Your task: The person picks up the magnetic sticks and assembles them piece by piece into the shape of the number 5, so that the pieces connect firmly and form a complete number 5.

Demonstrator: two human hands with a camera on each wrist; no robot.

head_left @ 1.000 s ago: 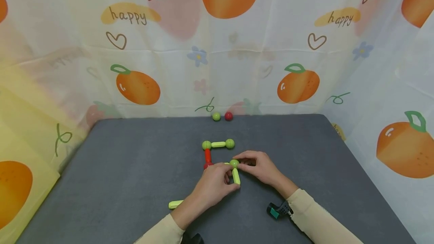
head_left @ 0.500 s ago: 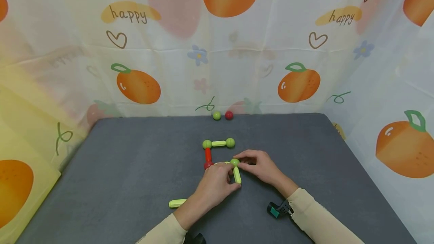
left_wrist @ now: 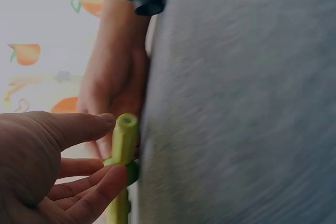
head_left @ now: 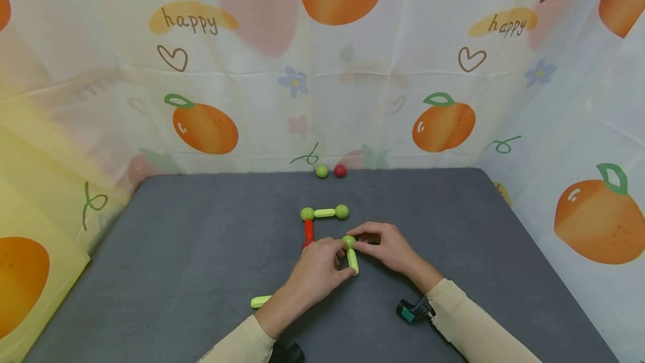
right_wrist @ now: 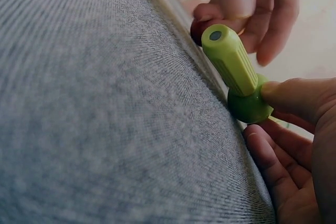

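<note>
In the head view my right hand (head_left: pixel 380 245) pinches a green ball (head_left: pixel 349 241) between thumb and fingers. A light green magnetic rod (head_left: pixel 353 261) joins that ball and points toward me. My left hand (head_left: pixel 314 273) has its thumb at the rod's near end and its fingers by the ball. The right wrist view shows the rod's free end (right_wrist: pixel 226 51) with a dark dot in it. A red rod (head_left: pixel 309 229) runs up to another green ball (head_left: pixel 307 214), from which a light green rod (head_left: pixel 325 213) leads to a third (head_left: pixel 342 212). My left hand mostly hides the red ball (right_wrist: pixel 198 31).
At the far table edge sit a loose green ball (head_left: pixel 322 171) and a loose red ball (head_left: pixel 340 171). A light green rod (head_left: pixel 260 302) lies beside my left forearm, partly covered by it. Fruit-printed cloth (head_left: pixel 252 99) stands behind the grey table (head_left: pixel 201 251).
My left hand has shifted slightly, its fingers now hiding more of the red ball and the rod behind them. My right hand keeps its hold on the green ball.
</note>
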